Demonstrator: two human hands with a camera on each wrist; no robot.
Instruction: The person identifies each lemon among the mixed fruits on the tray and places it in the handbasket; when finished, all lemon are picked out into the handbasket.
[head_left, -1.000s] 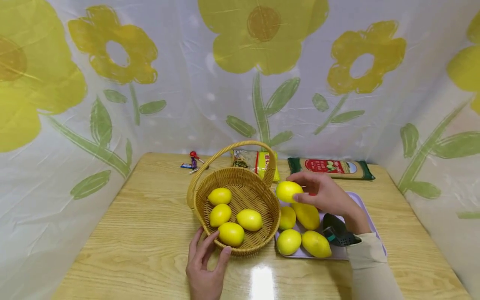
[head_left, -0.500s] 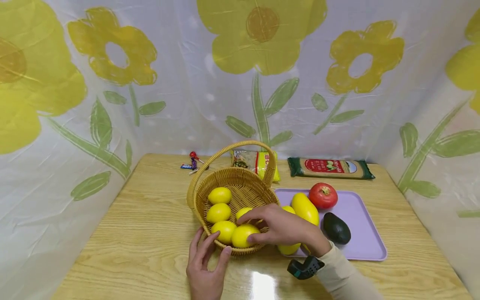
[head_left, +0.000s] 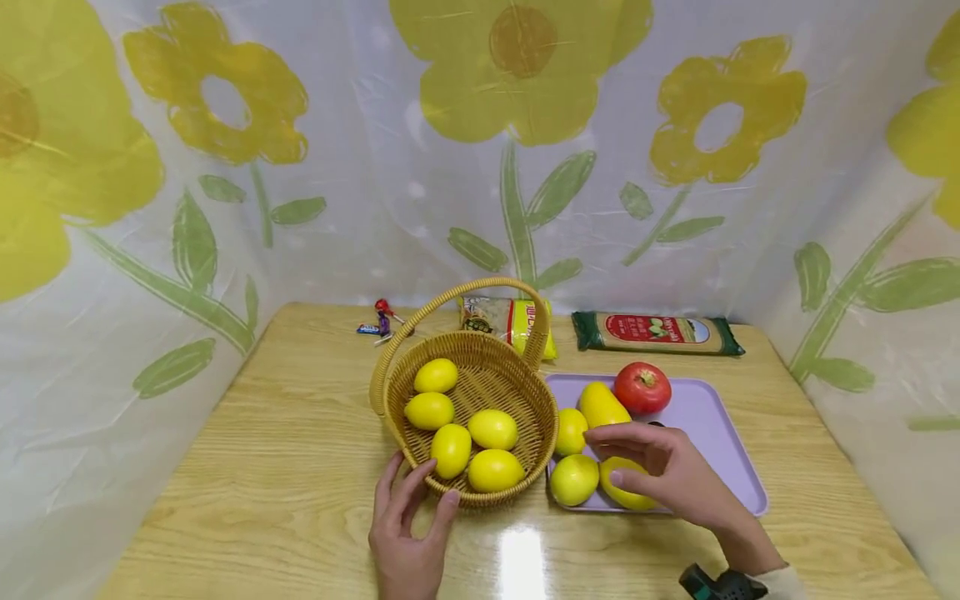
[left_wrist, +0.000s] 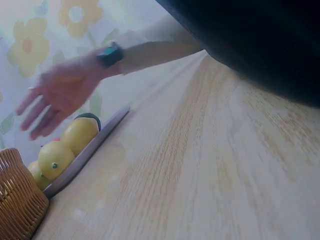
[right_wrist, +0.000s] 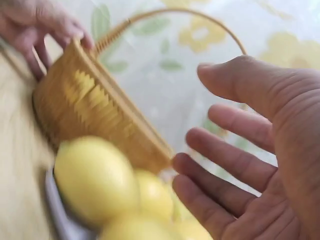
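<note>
A wicker basket (head_left: 540, 417) with a hoop handle stands mid-table and holds several lemons (head_left: 492, 429). My left hand (head_left: 416, 500) rests with straight fingers against its front rim. To its right, a purple tray (head_left: 720, 450) carries more lemons (head_left: 573, 479), a longer yellow fruit (head_left: 602, 406) and a red tomato (head_left: 642, 388). My right hand (head_left: 622, 454) hovers open over a lemon (head_left: 626, 496) at the tray's front. The right wrist view shows the right hand (right_wrist: 240, 165) with spread, empty fingers above blurred lemons (right_wrist: 95, 180) beside the basket (right_wrist: 95, 110). In the left wrist view, that right hand (left_wrist: 55, 100) hangs above the tray (left_wrist: 85, 160).
A yellow packet (head_left: 510, 321) and a green noodle packet (head_left: 656, 333) lie at the table's back edge, with small wrapped sweets (head_left: 378, 321) to their left. A flower-printed sheet walls in the table on three sides.
My right hand carried a lemon from the tray into the basket, let it go, and moved back over the tray's front. The left hand stayed on the basket rim.
</note>
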